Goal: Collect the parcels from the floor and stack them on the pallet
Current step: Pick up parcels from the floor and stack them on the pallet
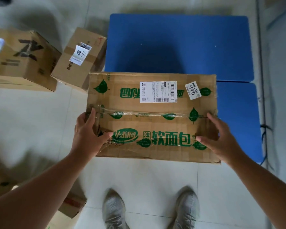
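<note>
A large cardboard parcel with green print, a white shipping label and taped seam is held in front of me, above the floor. My left hand grips its left end, thumb on top. My right hand presses its right end, fingers spread on the top face. Beyond the parcel lies the blue pallet, flat on the floor with nothing on it; a second blue pallet section shows to the right, partly hidden by the parcel.
Two brown parcels stand on the floor at the left: a big one with black print and a smaller one with a white label beside the pallet's left edge. More cardboard lies bottom left. Cables run along the right. My shoes are below.
</note>
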A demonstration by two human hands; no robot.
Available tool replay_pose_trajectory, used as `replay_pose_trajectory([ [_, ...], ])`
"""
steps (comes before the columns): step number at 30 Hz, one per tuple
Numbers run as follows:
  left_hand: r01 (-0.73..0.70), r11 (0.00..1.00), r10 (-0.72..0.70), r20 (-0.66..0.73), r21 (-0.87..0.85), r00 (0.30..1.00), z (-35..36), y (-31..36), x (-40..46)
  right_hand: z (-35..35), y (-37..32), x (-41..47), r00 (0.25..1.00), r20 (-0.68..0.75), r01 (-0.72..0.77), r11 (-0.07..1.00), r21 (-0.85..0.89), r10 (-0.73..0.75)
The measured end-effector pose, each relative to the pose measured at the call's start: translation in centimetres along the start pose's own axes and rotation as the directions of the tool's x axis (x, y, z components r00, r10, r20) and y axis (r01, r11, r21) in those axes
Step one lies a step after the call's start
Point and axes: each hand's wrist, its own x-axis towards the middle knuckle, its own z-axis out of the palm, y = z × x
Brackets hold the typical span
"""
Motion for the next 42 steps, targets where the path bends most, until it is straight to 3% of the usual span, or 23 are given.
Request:
replay_pose_trajectory([
  [17, -0.010, 0.998, 0.007, 0.043, 0.055, 0.999, 0.6, 0.2, -0.1, 0.4, 0.7, -0.3, 1.000, -0.004, -0.022, 0.999, -0.044, 0.022],
  [23, 0.072, 0.996, -0.074, -0.040, -0.045, 0.996, 1.0, 0.4, 0.5, 0.7, 1.2, -0.4, 1.000, -0.018, -0.018, 0.998, -0.052, 0.017],
  [42, 0.056, 0.998, -0.056, -0.012, -0.008, 0.998, 0.9, 0.5, 0.6, 0.7, 1.7, 0.0, 1.000, -0.003, -0.001, 0.997, -0.076, 0.001],
])
